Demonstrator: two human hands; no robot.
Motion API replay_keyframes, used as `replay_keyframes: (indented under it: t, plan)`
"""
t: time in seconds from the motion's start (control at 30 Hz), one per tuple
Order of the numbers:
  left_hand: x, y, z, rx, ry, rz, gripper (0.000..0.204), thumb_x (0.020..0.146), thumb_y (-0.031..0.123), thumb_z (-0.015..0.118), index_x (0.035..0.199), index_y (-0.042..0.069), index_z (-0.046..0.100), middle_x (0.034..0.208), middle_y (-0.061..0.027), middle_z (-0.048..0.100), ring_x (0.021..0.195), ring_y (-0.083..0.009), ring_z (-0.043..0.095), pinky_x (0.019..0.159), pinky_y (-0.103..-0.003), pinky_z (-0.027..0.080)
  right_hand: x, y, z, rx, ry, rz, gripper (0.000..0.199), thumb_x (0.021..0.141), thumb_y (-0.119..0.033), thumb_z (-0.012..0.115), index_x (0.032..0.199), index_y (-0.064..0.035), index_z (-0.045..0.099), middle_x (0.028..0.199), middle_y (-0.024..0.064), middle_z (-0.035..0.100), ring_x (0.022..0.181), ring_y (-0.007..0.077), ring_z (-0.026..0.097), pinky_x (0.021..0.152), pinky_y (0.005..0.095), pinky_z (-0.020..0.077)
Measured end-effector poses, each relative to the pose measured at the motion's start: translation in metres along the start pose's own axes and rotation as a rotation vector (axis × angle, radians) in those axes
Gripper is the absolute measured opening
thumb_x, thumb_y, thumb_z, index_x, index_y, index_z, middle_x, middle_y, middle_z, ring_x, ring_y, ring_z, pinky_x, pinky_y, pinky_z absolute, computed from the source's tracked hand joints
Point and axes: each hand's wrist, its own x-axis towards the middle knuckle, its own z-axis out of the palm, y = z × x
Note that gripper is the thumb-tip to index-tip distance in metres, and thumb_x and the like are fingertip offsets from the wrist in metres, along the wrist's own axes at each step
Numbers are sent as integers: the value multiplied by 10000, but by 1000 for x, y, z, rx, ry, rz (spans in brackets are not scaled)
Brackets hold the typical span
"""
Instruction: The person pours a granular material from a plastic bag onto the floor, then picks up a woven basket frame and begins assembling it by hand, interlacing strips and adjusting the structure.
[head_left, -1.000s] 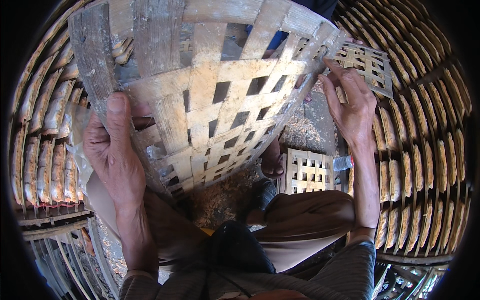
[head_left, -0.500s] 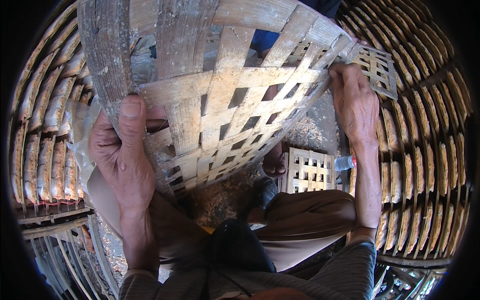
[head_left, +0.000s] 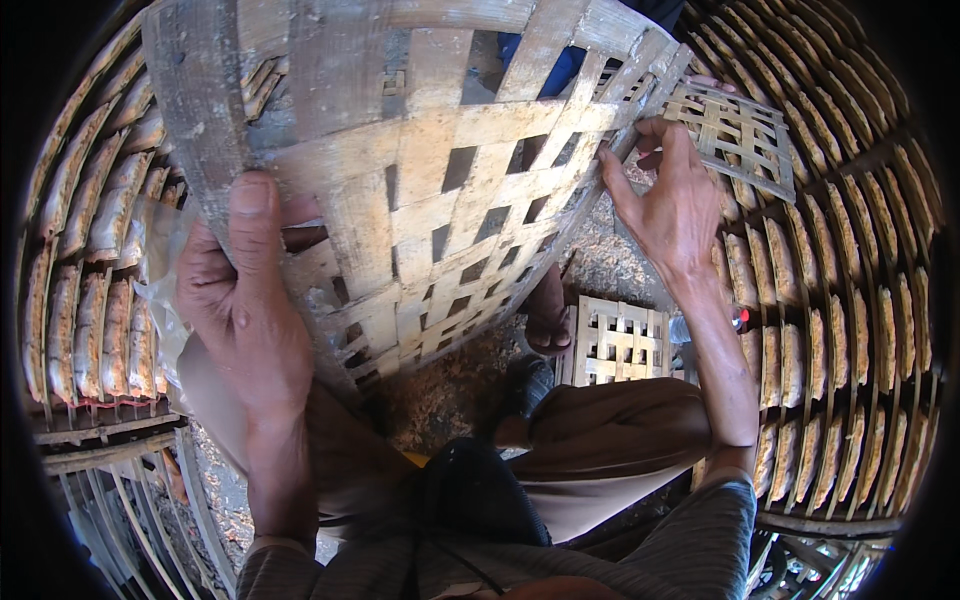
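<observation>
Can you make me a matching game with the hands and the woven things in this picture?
Things:
1. left hand
2. right hand
3. small woven mat
4. big woven tray

Places or states:
A. lying on the ground by the knee
B. held up between both hands
C. gripping the tray's left edge, thumb on top
D. at the tray's right edge

Pairs: 1-C, 2-D, 3-A, 4-B

A large woven bamboo tray [head_left: 440,190], made of wide, pale, weathered strips crossed in an open lattice with square gaps, is held up tilted at the far centre, its darker, worn rim curving down the left side and along the right.
</observation>
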Motion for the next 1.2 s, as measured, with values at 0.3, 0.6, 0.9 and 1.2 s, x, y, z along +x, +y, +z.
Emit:
replay_keyframes:
  t: [0.3, 0.6, 0.9, 1.2]
  plan:
    - [-24, 18, 33, -100, 21, -139, 252, 1108, 217, 668, 1178, -15, 738, 1020, -79, 769, 930, -132, 713, 890, -307, 581, 32, -1, 27, -234, 120, -28, 208, 956, -207, 778, 1036, -63, 651, 898, 112, 733, 697, 313, 761, 524, 431, 579]
    - [-20, 11, 37, -278, 15, -49, 254, 1102, 223, 683, 1168, -16, 738, 1001, -75, 769, 923, -126, 713, 881, -299, 581, 43, 5, 36, -348, 152, -174, 131, 935, -132, 736, 1031, -100, 653, 924, 74, 710, 716, 273, 758, 552, 398, 598]
    - [-14, 8, 25, -187, 9, -8, 284, 1110, 263, 668, 1132, -9, 748, 969, -79, 770, 869, -129, 719, 844, -303, 593, 39, 10, 37, -269, 29, -171, 129, 1038, -159, 683, 1074, -60, 608, 904, 155, 695, 710, 316, 738, 572, 438, 563]
    - [-6, 8, 17, -97, 112, -28, 295, 1110, 278, 669, 1133, -3, 752, 957, -80, 772, 844, -118, 709, 791, -285, 563, 21, 19, 2, 83, -109, -103, 174, 955, -159, 774, 852, -42, 697, 817, 98, 713, 582, 268, 692, 544, 409, 564]
